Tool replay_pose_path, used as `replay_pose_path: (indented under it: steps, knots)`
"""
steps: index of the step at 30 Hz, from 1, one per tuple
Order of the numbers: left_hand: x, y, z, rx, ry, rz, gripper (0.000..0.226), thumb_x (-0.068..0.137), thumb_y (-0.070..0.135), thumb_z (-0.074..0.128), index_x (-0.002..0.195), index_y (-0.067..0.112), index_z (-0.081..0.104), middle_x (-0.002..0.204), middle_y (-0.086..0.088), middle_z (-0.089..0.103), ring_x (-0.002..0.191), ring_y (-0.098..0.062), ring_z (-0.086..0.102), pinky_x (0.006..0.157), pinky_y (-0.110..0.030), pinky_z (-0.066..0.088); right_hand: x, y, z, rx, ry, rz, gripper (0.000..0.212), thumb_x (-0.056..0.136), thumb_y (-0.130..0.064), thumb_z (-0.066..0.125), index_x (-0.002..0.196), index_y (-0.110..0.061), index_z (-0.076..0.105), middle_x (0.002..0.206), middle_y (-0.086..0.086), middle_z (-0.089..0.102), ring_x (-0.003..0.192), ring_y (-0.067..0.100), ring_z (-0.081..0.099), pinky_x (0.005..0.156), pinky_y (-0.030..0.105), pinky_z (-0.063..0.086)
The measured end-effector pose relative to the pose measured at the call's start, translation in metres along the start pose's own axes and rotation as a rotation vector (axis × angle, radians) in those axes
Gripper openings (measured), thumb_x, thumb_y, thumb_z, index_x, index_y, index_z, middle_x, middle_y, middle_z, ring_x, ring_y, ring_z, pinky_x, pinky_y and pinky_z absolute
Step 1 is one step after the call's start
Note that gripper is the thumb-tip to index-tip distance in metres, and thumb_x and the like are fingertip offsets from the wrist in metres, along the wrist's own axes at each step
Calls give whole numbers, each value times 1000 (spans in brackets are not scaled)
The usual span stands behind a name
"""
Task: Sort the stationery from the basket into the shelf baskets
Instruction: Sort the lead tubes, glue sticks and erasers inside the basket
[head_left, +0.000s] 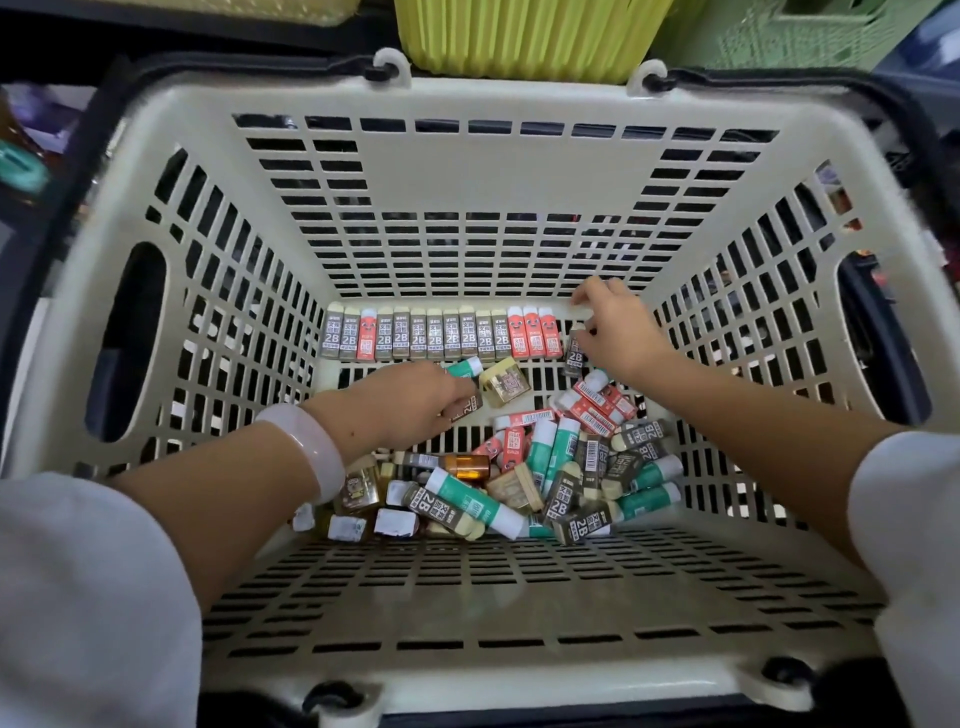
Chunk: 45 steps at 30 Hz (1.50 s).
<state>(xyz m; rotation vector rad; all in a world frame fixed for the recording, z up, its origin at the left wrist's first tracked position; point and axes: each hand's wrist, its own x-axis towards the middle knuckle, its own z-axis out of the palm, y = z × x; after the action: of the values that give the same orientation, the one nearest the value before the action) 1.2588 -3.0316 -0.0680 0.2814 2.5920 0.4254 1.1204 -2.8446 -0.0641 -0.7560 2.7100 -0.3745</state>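
A cream slotted basket (483, 171) fills the view. A neat row of grey 2B erasers and red erasers (441, 335) stands against its far wall. Loose erasers, green glue sticks and small boxes lie in a pile (545, 478) at the near right of the floor. My left hand (410, 400) pinches a brown 2B eraser (467, 408), beside a gold box (503, 384). My right hand (618, 327) holds a grey 2B eraser (574, 353) upright at the right end of the row.
Shelf baskets sit beyond the far rim: a lime-yellow one (524, 36), a green lattice one (810, 31) and a pale one (223, 8) at top left. Dark basket handles (878, 98) run around the rim.
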Motion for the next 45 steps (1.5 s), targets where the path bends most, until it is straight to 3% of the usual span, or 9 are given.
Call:
replay_pose_path:
  steps: [8, 13, 21, 28, 32, 35, 37, 40, 45]
  knots:
    - [2, 2, -7, -31, 69, -13, 16, 89, 9, 49, 80, 19, 40, 66, 9, 40, 70, -15, 44, 58, -27, 32, -2, -1, 5, -35, -275, 54, 46, 80, -16, 66, 114, -13, 34, 83, 7, 60, 75, 26, 60, 59, 30, 41]
    - [1, 1, -8, -49, 78, -19, 18, 90, 13, 51, 79, 20, 39, 65, 10, 40, 67, -13, 42, 58, -27, 30, -1, -1, 10, 16, -184, 36, 41, 82, -7, 61, 112, -10, 32, 72, 2, 48, 63, 19, 50, 46, 26, 33]
    - [2, 1, -8, -154, 91, -62, 32, 88, 9, 54, 68, 24, 34, 66, 8, 42, 61, -8, 40, 52, -22, 29, 3, 0, 3, 284, -108, 110, 22, 89, 0, 48, 106, -11, 40, 94, 13, 62, 83, 26, 59, 55, 27, 42]
    - [2, 2, -21, -453, 267, -248, 13, 88, 9, 58, 84, 17, 48, 82, 3, 54, 67, -11, 52, 50, -17, 35, -6, 13, -35, -453, -606, -133, 37, 83, -7, 59, 117, -16, 50, 118, 3, 51, 106, 20, 49, 89, 30, 42]
    - [-2, 3, -33, -916, 354, -333, 10, 86, 8, 60, 83, 15, 54, 78, -1, 60, 66, -9, 59, 59, -19, 52, -14, -4, -26, -521, -442, -215, 11, 90, -18, 53, 102, -18, 53, 100, 3, 58, 88, 19, 55, 77, 29, 47]
    - [-4, 4, -43, -1122, 448, -343, 12, 88, 7, 58, 79, 15, 59, 79, -2, 62, 69, -8, 58, 64, -18, 52, -9, -34, -25, -271, -391, -284, 13, 89, -24, 56, 82, -20, 47, 75, -6, 51, 66, 12, 48, 55, 18, 32]
    - [-3, 3, -46, -1176, 536, -375, 17, 90, 6, 54, 78, 16, 59, 81, -1, 61, 73, -9, 58, 72, -23, 51, -13, -56, -18, -11, -476, -313, 15, 87, -28, 61, 97, -17, 59, 79, -9, 53, 61, 0, 45, 50, 13, 35]
    - [-2, 1, -45, -1209, 583, -408, 18, 93, 7, 50, 79, 16, 58, 85, 0, 58, 80, -11, 58, 76, -26, 54, -19, -62, -7, 81, -497, -307, 25, 88, -21, 60, 110, -8, 63, 95, -4, 60, 69, -1, 55, 54, 4, 40]
    - [0, 4, -41, -1283, 509, -386, 10, 93, 7, 51, 84, 13, 54, 83, -7, 59, 75, -14, 64, 61, -21, 58, -33, -46, 5, -336, -473, -383, 17, 89, -21, 55, 102, -11, 61, 96, 4, 64, 86, 17, 57, 80, 26, 47]
